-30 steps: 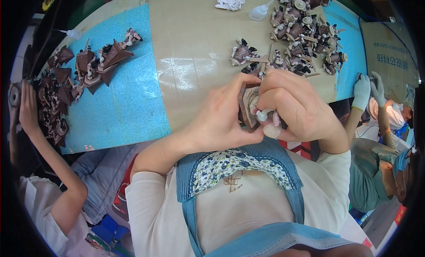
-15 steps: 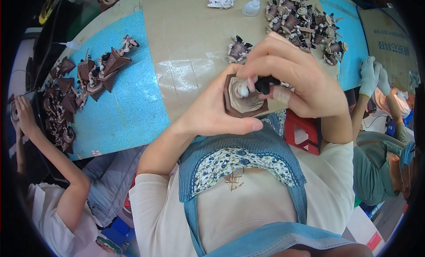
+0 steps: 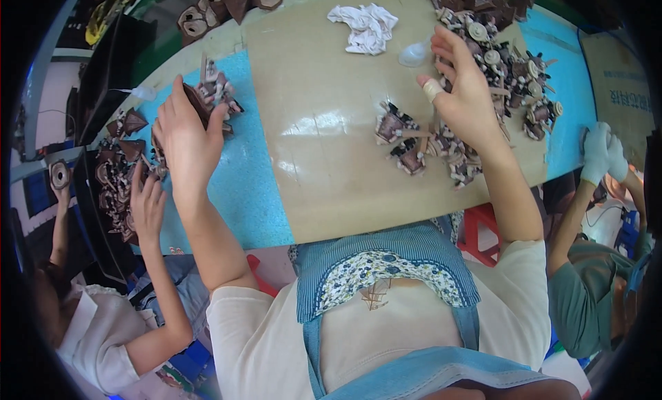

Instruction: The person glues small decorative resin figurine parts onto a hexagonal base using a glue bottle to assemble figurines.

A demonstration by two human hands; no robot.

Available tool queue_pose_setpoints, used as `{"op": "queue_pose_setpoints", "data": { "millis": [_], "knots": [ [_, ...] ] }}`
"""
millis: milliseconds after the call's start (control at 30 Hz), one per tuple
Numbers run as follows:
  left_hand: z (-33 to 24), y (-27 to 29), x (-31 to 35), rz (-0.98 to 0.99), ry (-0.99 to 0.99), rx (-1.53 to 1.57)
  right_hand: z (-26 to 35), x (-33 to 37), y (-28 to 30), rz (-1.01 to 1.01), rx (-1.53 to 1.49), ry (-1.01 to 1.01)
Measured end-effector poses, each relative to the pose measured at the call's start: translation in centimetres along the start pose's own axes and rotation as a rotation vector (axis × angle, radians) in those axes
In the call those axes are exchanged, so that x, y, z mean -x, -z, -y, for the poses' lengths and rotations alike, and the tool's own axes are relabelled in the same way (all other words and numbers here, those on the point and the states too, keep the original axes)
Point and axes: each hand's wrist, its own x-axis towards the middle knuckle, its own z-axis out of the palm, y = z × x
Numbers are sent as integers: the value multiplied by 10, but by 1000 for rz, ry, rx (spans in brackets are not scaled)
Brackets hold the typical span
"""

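Observation:
My left hand (image 3: 189, 141) is at the left, over the blue mat, with fingers and thumb closed round a brown-based figurine (image 3: 198, 105). Most of that piece is hidden behind the hand. Beside it on the mat stand other pale-limbed figurines (image 3: 219, 90). My right hand (image 3: 467, 100) is raised at the right, its fingers apart and nothing in it; a bandage wraps the thumb. The fingertips are close to a translucent white squeeze bottle (image 3: 414, 54) lying on the brown board. Below and right of this hand are loose small figures (image 3: 394, 126) with dark barrel-like bodies.
A large heap of figures (image 3: 531, 86) covers the right side. A crumpled white cloth (image 3: 364, 27) lies at the far middle, with brown hollow bases (image 3: 196, 21) at the far left. A co-worker's hand (image 3: 147, 203) touches the left pile; gloved hands (image 3: 605, 154) are at the right.
My left hand has carried the brown-based figurine from before my chest to the left mat. My right hand has let go and moved up and right. The left co-worker's hand now reaches the pile.

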Motion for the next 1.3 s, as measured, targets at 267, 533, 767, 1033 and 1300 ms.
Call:
{"op": "queue_pose_setpoints", "data": {
  "millis": [267,533,767,1033,1300],
  "knots": [
    [-35,-47,-109,-173,-265,233,-21,-17,-20,123,119,-153],
    [-52,-103,-183,121,208,-131,-14,-16,-24,92,31,-138],
    [-88,-12,-38,273,-361,267,9,6,5,-21,-326,-82],
    [-91,-71,35,-3,-404,803,36,44,19,61,-571,-147],
    [-104,-25,80,773,387,1876,62,74,37,87,-508,-55]
  ]
}}
